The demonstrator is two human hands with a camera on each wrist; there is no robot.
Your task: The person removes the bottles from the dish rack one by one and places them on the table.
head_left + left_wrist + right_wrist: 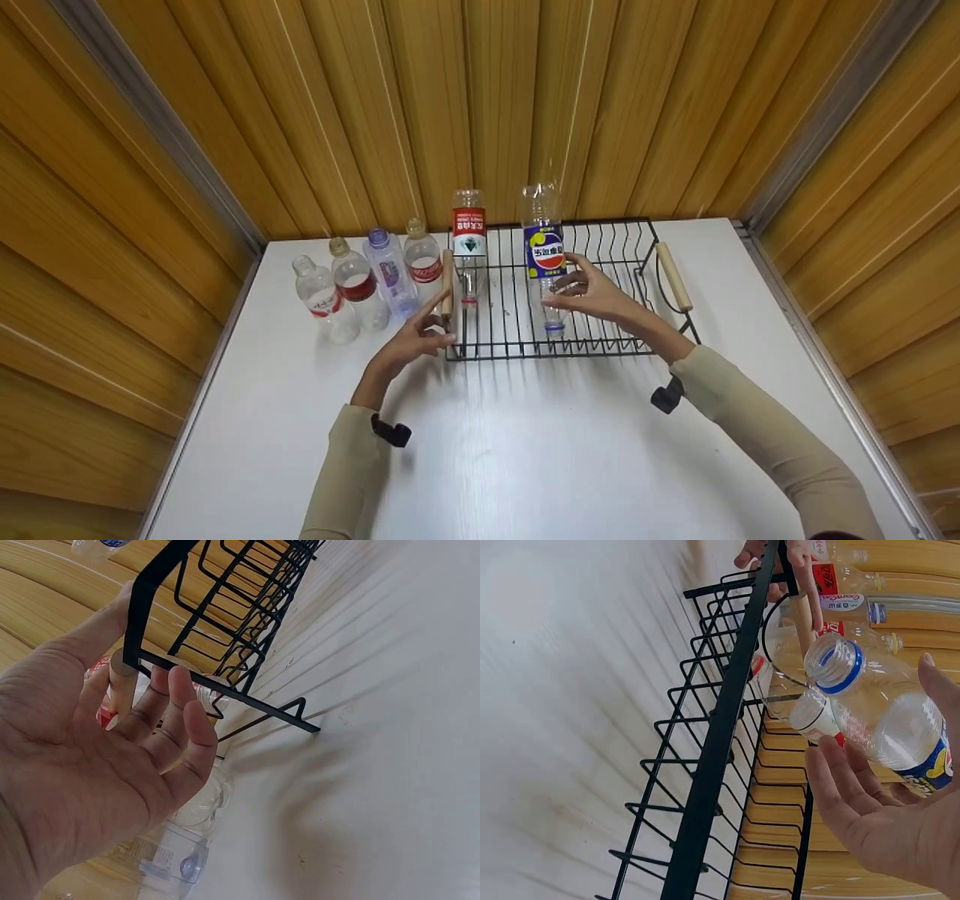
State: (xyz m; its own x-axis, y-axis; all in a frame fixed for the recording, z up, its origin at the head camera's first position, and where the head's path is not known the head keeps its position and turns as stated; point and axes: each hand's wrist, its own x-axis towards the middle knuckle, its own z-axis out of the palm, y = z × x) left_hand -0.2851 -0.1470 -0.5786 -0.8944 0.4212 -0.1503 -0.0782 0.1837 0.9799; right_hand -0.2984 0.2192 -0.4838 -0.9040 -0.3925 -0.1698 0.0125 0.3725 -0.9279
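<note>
Two bottles stand upside down in the black wire rack (600,247), which is the largest thing on the white table (525,450) in front of me. The rack sits toward the back wall, its long side running left to right, with a wooden handle at each end. My left hand (409,345) is at the near left corner: the fingers (176,709) are only loosely bent, the thumb lies along the corner post and the fingertips touch the left wooden handle (448,283), bracing rather than gripping.

The blue-labelled bottle (545,251) stands neck down in the rack, long axis upright, mouth with its blue ring pointing at the wires. It lies just left of my right hand (592,292), which is by far the nearer hand. That hand is spread wide beside the lower body, the fingers (840,787) straight; from the wrist view the palm faces the bottle, and I cannot tell for sure whether the fingertips touch it or stand just off it. Nothing is clasped.

The red-labelled bottle (469,236) stands inverted near the rack's left end, well apart from my right hand.

Four smaller capped bottles (367,281) stand upright in a cluster on the table, just left of the rack.
</note>
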